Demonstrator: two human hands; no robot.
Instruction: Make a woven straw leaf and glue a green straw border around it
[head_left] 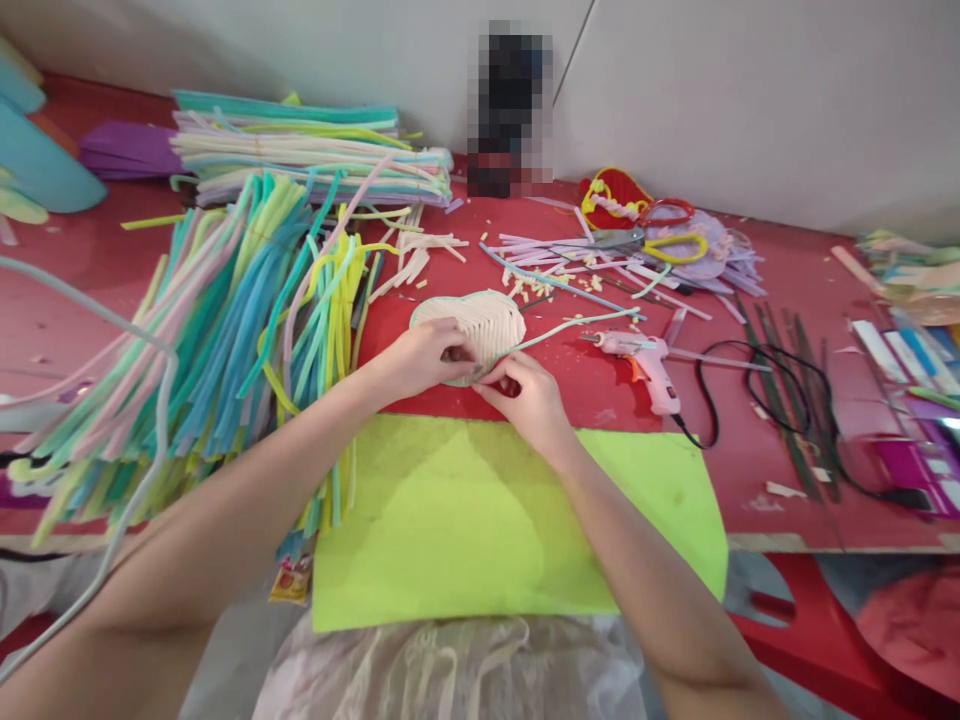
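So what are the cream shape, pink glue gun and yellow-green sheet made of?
The cream shape: probably fuzzy pipe cleaners, matte; its side-by-side rows look soft.
The pink glue gun: likely hard, smooth plastic, from its even colour and moulded-looking body.
The yellow-green sheet: maybe felt or foam; it's flat and dull, but I can't tell which.

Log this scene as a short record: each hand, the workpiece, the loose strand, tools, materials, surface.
Left hand: fingers on the cream piece
Right hand: fingertips at the piece's lower edge
Workpiece: ridged, cream, with mint edging
Strand: pale mint strand, stretching rightward from near the right hand
Tools: pink glue gun; scissors beyond it
Materials: multicoloured fuzzy stems, left
Surface: red table; lime-green sheet nearest the person
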